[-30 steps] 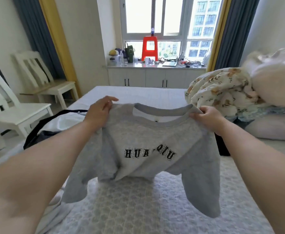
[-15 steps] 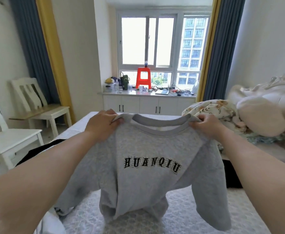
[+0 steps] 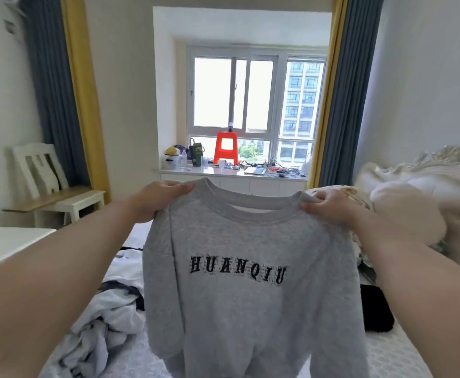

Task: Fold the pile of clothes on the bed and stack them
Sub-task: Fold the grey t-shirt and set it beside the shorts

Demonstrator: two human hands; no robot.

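A grey sweatshirt (image 3: 239, 304) with black lettering "HUANQIU" hangs in the air in front of me, front side facing me, sleeves dangling. My left hand (image 3: 157, 199) grips its left shoulder by the collar. My right hand (image 3: 329, 207) pinches the right shoulder. Its hem hangs just above the bed (image 3: 403, 353). A crumpled white and dark garment (image 3: 106, 331) lies on the bed at lower left. A black garment (image 3: 376, 309) lies on the bed at right, partly hidden by my right arm.
A heap of patterned bedding and cream pillows (image 3: 414, 203) fills the right side. White chairs (image 3: 48, 184) stand at the left. Behind the bed a windowsill counter (image 3: 234, 173) carries a red stool (image 3: 226, 147) and clutter.
Both hands have raised the sweatshirt from draping on the bed to hanging straight and spread out. My view has tilted upward.
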